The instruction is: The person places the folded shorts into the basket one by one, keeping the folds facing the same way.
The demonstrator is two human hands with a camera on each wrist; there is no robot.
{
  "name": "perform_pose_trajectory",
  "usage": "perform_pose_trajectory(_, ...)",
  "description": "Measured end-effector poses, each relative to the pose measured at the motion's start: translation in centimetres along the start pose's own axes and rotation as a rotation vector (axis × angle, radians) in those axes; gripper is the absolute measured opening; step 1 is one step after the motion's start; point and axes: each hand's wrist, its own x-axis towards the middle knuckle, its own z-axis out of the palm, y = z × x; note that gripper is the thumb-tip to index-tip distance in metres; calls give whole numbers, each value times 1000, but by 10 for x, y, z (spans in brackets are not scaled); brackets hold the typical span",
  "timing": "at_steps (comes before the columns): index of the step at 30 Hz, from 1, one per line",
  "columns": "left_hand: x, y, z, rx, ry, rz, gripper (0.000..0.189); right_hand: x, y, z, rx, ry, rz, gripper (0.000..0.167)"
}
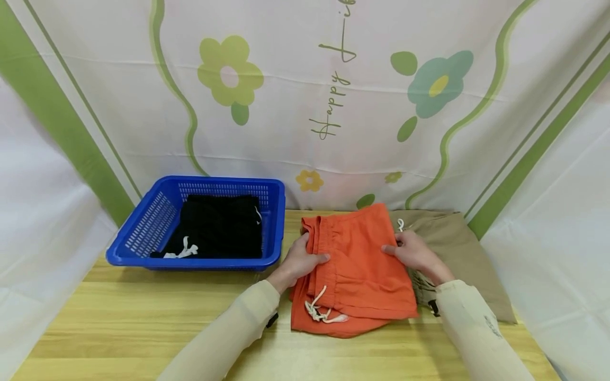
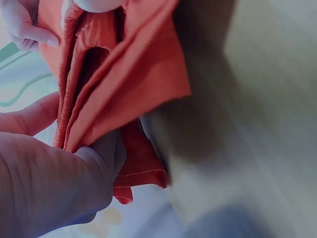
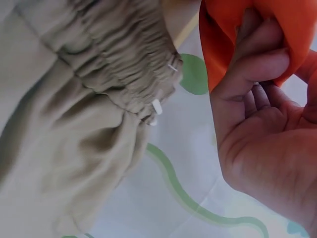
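Note:
A folded pair of orange drawstring shorts point(image 1: 362, 259) is held up by both hands, tilted above the table. My left hand point(image 1: 302, 260) grips the gathered waistband side, thumb on top and fingers behind; the left wrist view shows the stacked layers of orange cloth point(image 2: 133, 64) pinched there. On the opposite edge my right hand point(image 1: 416, 253) pinches the fabric, its fingers point(image 3: 262, 69) curled behind the cloth. White cord ends point(image 1: 324, 312) hang at the lower left corner of the shorts. Partly hidden behind them lies a khaki garment point(image 1: 462, 254) with an elastic waistband point(image 3: 124, 54).
To the left stands a blue plastic basket point(image 1: 114, 256) with perforated walls, and folded black clothing point(image 1: 219, 227) with white cords lies in it. The wooden table point(image 1: 157, 317) ends at a flowered curtain point(image 1: 295, 132) behind. A small black item point(image 1: 272, 319) shows beside the left sleeve.

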Motion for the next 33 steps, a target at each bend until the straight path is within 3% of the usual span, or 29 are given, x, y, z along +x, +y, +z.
perform_pose_trajectory(9, -12, 22, -13, -26, -28, 129, 78, -14, -18, -11, 30, 63, -45, 28)
perform_pose_trajectory(15, -19, 33, -23, -61, -66, 178, 74, -24, -30, -17, 60, 119, -91, 33)
perform_pose_trajectory(24, -32, 47, -32, -53, -50, 236, 83, -34, -48, -22, 57, 181, -140, 33)
perform_pose_trajectory(33, -43, 62, -42, -55, -79, 341, 74, -44, -63, -28, 37, 245, -179, 32)
